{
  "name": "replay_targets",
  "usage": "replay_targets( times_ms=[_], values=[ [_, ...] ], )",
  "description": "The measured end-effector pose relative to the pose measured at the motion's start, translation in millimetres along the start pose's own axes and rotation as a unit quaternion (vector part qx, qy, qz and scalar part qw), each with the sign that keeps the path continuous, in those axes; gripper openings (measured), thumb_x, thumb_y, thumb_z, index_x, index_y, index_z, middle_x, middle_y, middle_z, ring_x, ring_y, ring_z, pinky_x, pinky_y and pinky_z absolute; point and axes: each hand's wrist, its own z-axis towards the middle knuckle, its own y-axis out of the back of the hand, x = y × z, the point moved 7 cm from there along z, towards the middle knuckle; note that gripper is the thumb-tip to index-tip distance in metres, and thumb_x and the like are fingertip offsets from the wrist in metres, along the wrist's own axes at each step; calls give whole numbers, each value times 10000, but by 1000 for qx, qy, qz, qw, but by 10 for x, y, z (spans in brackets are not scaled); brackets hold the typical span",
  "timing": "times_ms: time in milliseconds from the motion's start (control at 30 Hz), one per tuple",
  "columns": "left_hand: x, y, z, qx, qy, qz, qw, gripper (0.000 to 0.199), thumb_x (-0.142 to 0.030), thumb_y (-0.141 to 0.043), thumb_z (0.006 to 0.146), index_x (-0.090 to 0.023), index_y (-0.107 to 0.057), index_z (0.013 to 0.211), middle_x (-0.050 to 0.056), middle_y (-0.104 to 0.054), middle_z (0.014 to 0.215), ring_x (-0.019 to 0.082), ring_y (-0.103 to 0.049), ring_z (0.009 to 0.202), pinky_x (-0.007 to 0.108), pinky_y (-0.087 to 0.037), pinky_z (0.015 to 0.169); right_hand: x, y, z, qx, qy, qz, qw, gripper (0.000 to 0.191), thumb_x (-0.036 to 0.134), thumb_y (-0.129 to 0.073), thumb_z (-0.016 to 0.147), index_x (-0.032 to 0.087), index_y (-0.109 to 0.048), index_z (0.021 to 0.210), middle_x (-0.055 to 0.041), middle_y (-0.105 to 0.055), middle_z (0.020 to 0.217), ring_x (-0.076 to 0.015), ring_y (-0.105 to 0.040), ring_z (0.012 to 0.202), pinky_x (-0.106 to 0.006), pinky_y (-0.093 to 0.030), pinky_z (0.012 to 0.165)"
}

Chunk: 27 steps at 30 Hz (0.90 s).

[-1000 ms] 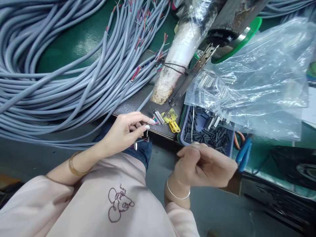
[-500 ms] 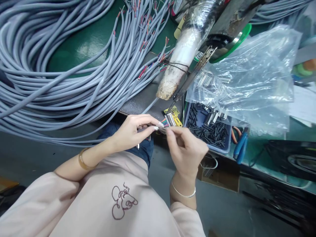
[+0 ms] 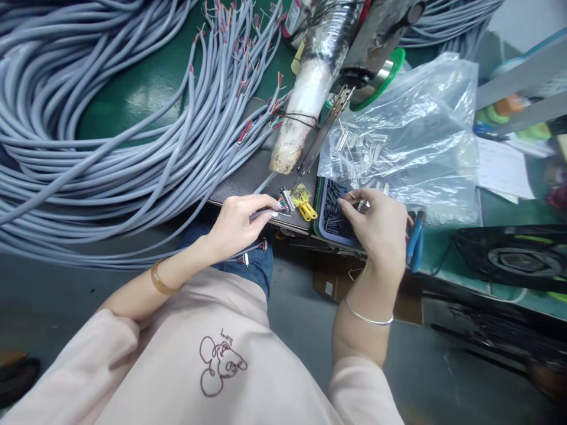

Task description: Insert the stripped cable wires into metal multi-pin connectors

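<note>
- Left grip (image 3: 243, 227): pinches slim grey round-jacketed cable (image 3: 263, 212) between thumb and forefinger, close behind its coloured wires.
- Silver metal multi-pin connector (image 3: 287, 199): near edge of dark flat surface (image 3: 234, 188), just left of small yellow plastic piece (image 3: 306, 211).
- Right grip (image 3: 376, 221): fingers bent over blue-purple plastic bin (image 3: 339, 238) of short black tubes (image 3: 333, 217); can't tell if grasping anything.
- Handling, judged: cable light, bendy; connector stiff, maybe slippery; wires fragile. Hold jacket or metal shell.
</note>
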Motion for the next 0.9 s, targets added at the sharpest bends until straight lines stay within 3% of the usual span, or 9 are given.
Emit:
replay_targets(
  times_ms=[133,300,400,533,633,800,900],
  values=[
    [2,7,-1,-3,19,0,1000,180,-92,-598,906,-177,-749,957,49,-815,962,152,-746,836,244,-556,809,30,77,-85,-38,-32,4,999,194,359,-699,823,210,-635,717,1,-624,636,-154,-509,569,-317,-418,649],
    [-4,-20,-27,-3,24,8,1000,178,-115,-556,925,-174,-724,910,47,-788,915,146,-716,824,241,-530,813,224,317,-480,-205,-74,133,967,124,316,-686,828,204,-669,776,22,-633,678,-90,-419,458,-279,-357,517],
    [8,-17,-24,-12,51,14,999,149,-128,-567,915,-177,-706,892,29,-772,876,119,-662,712,218,-496,712,535,171,-630,-150,-36,261,953,67,271,-702,855,209,-721,835,25,-658,717,-69,-400,449,-249,-268,437],
    [-10,-19,-12,-19,43,12,999,110,-135,-589,898,-164,-692,871,2,-746,815,77,-530,565,206,-428,600,865,-4,-684,-110,9,317,942,101,186,-676,897,206,-728,813,27,-692,759,-58,-424,488,-234,-357,487],
    [-7,-20,-11,-26,34,3,999,86,-133,-606,885,-155,-685,861,-17,-716,764,58,-454,516,196,-392,553,910,-61,-668,-116,14,310,943,127,177,-668,913,203,-723,802,39,-672,732,-57,-406,491,-235,-377,512],
    [-1,-33,-12,-24,28,-19,999,78,-131,-613,889,-149,-682,860,-7,-726,787,65,-555,588,179,-414,569,913,-76,-667,-122,28,290,949,127,190,-673,926,209,-717,809,38,-668,742,-71,-449,530,-239,-412,543],
    [-9,-31,-7,-26,26,-24,999,75,-127,-616,886,-147,-681,854,-11,-727,778,57,-540,568,176,-409,560,943,-83,-670,-116,36,283,951,123,201,-676,930,211,-710,812,35,-674,750,-80,-492,556,-241,-431,553]
  ],
)
